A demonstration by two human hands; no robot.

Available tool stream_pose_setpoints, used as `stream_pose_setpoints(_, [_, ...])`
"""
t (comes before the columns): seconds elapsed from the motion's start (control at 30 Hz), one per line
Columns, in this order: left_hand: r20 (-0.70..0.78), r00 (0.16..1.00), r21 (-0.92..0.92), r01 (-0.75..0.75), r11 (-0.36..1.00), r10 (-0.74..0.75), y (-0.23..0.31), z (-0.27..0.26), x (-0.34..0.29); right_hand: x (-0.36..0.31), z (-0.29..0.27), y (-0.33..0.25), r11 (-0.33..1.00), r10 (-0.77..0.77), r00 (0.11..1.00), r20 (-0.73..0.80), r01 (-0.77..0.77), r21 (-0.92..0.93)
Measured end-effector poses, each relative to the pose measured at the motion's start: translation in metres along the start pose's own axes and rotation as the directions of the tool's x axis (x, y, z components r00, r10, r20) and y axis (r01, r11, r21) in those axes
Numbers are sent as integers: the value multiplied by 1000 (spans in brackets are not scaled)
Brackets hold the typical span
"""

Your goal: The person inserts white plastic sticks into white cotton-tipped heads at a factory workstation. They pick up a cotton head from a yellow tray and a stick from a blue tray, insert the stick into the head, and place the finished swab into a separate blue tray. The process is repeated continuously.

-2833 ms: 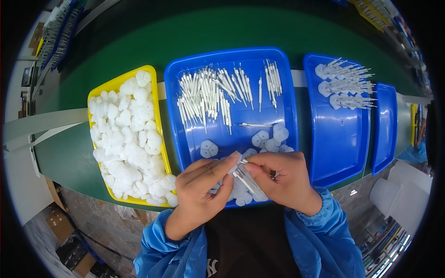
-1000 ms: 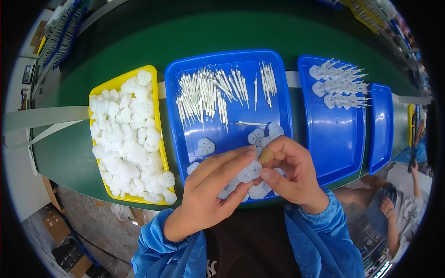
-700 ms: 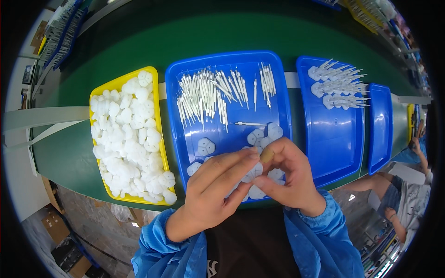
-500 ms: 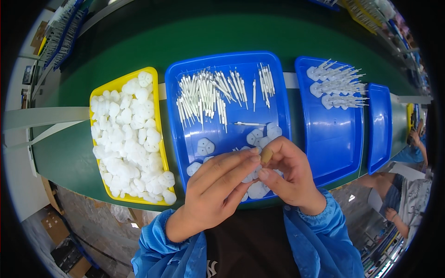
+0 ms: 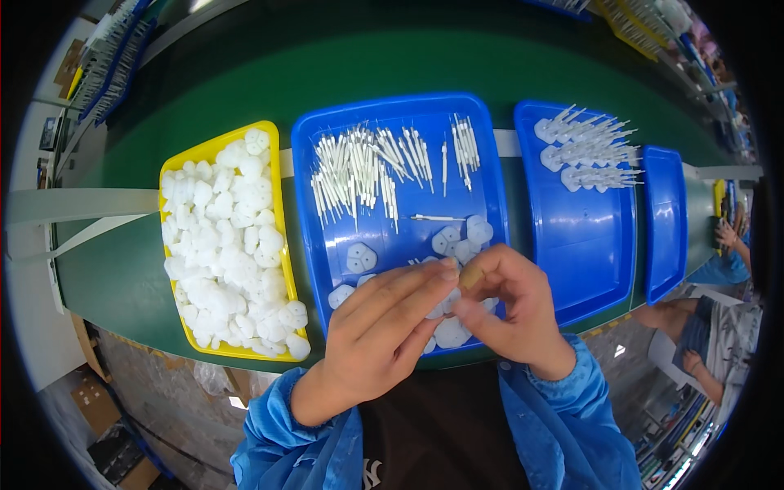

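Over the near edge of the middle blue tray [image 5: 523, 237], my left hand [image 5: 371, 335] and my right hand [image 5: 518, 314] meet at the fingertips. The left fingers are stretched side by side, their tips against the right hand's pinch. A tan covering [image 5: 470, 276] shows at the tip of the right index finger. Whatever sits between the fingers is mostly hidden. Around and beneath them lie white rounded three-lobed plastic pieces [image 5: 362, 257]. Thin white rods with fine tips [image 5: 351, 167] are heaped at the tray's far side, and a single rod [image 5: 438, 218] lies crosswise nearer my hands.
To the left stands a yellow tray [image 5: 285, 269] piled with white pieces. On the right, another blue tray [image 5: 584, 261] holds rows of white pieces with rods [image 5: 588, 151], beside a narrower blue tray [image 5: 665, 220]. All rest on a green table [image 5: 367, 65]. Another person [image 5: 710, 359] sits far right.
My hands stay together at nearly the same spot, with only a slight shift of the right fingers. The trays on the right appear slightly further left in the picture.
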State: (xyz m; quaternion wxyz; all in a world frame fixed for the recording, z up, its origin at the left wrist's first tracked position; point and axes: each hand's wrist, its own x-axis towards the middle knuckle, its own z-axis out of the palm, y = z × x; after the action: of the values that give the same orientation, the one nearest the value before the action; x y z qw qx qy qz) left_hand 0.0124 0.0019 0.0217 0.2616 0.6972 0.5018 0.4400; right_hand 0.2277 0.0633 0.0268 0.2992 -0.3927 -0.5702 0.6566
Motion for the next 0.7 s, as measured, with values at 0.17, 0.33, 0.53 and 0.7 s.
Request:
stream_pose_setpoints(0.17, [16,1000,-16,4,1000,-4,2,-1,0,4,-4,-3,999,14,1000,28,-15,36])
stream_pose_setpoints(0.33, [-44,999,48,10,999,-8,10,1,8,5,-21,-3,999,-1,997,79,4,-38])
stream_pose_setpoints(0.53, [216,974,270,9,963,-70,-15,2,27,20,-52,-8,955,-112,994,-16,103,-279])
stream_pose_setpoints(0.7, [218,973,344,0,939,-80,-47,33,46,38,-57,-3,843,-225,974,7,198,-500])
